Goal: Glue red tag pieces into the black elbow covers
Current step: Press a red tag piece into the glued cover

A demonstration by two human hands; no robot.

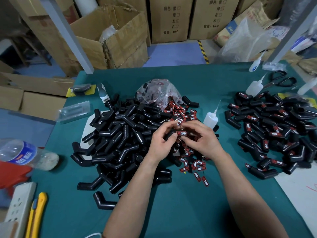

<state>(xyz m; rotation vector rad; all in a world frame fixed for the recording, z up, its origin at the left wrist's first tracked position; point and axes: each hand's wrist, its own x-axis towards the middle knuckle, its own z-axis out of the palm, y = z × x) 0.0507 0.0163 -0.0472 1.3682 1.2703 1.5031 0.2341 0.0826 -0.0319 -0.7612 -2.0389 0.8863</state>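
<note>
Seating a tag.
Left hand (160, 145) and right hand (201, 139) gripped one elbow cover (170, 134), pinning its red tag (182, 133); next, probably, onto the finished heap (274, 127) right of the glue bottle (210, 118).

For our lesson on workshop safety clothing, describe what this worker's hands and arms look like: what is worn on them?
Nothing is worn. The left hand and right hand are bare: no gloves, and no rings or watch that can be seen. The left forearm and right forearm are uncovered down to the picture's bottom edge, with no sleeves, bands or markings in view.
</note>
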